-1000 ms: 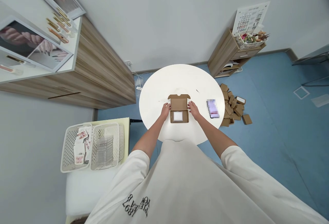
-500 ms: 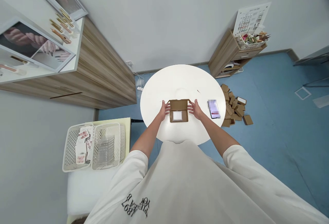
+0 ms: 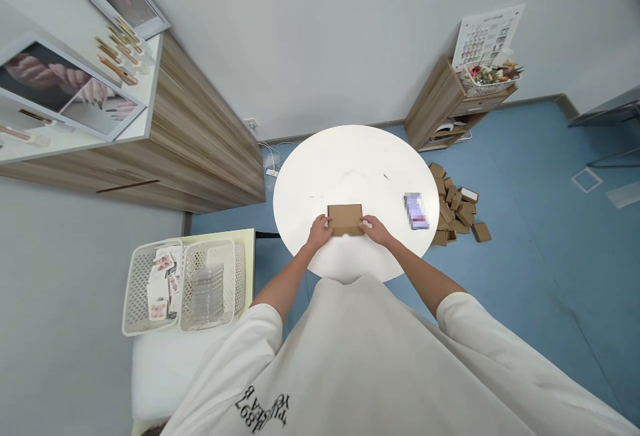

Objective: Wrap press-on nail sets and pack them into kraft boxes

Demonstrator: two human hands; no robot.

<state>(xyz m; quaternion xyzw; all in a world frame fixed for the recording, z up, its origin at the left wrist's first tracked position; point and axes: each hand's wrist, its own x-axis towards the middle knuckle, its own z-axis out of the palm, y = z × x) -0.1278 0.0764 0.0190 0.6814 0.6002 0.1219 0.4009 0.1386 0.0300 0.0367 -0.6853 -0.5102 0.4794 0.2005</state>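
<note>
Room: we stand over a blue floor (image 3: 520, 243), with a wood-veneer cabinet (image 3: 200, 136) to our left and a small wooden shelf unit (image 3: 435, 106) ahead and to our right.
Surface: a round white table (image 3: 345, 156) stands before us.
Containers: two white mesh baskets (image 3: 131, 289) (image 3: 234, 269) sit side by side on a pale yellow board (image 3: 245, 249); one holds printed cards (image 3: 160, 293), the other a stack of clear plastic trays (image 3: 207, 296). A third basket (image 3: 487, 83) on the shelf holds small mixed items. Small cardboard boxes (image 3: 453, 206) lie heaped on the floor.
Writing: black print (image 3: 263, 409) on our shirt reads upside down; we can make out "897".
Box: a closed kraft cardboard box (image 3: 345, 218) lies on the table, near our edge, between our hands.
Grip: our left hand (image 3: 319, 233) and right hand (image 3: 374, 229) both press closed against it, gripping it from either side.
Phone: a blurred phone (image 3: 416, 211) lies to the box's right, well apart from it.
</note>
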